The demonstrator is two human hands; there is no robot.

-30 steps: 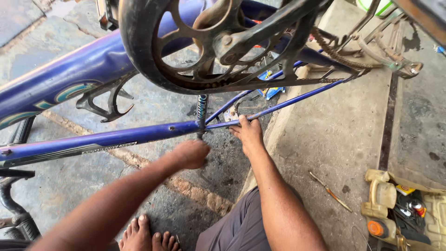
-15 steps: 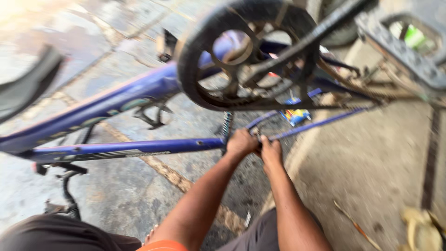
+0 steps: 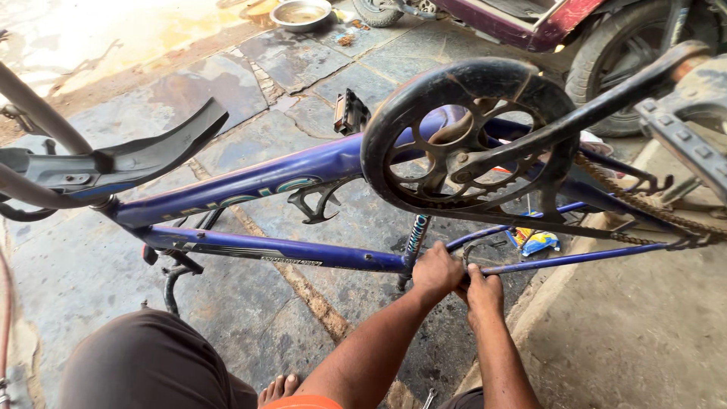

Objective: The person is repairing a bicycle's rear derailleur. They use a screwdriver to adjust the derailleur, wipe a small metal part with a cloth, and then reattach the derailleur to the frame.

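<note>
Gripping the blue bicycle frame [image 3: 288, 254] where its lower tube meets the thin rear stays, the left hand [image 3: 437, 273] is curled shut on the metal; the right hand [image 3: 482, 291] sits just beside it, touching it, fingers closed on the same joint, though what they pinch cannot be told; a second ago the hands were apart, half a second ago together, as now; the view has since swung wider and sharper, showing the chainring [image 3: 466, 148], a black mudguard [image 3: 163, 148] and a metal bowl [image 3: 301, 13].
</note>
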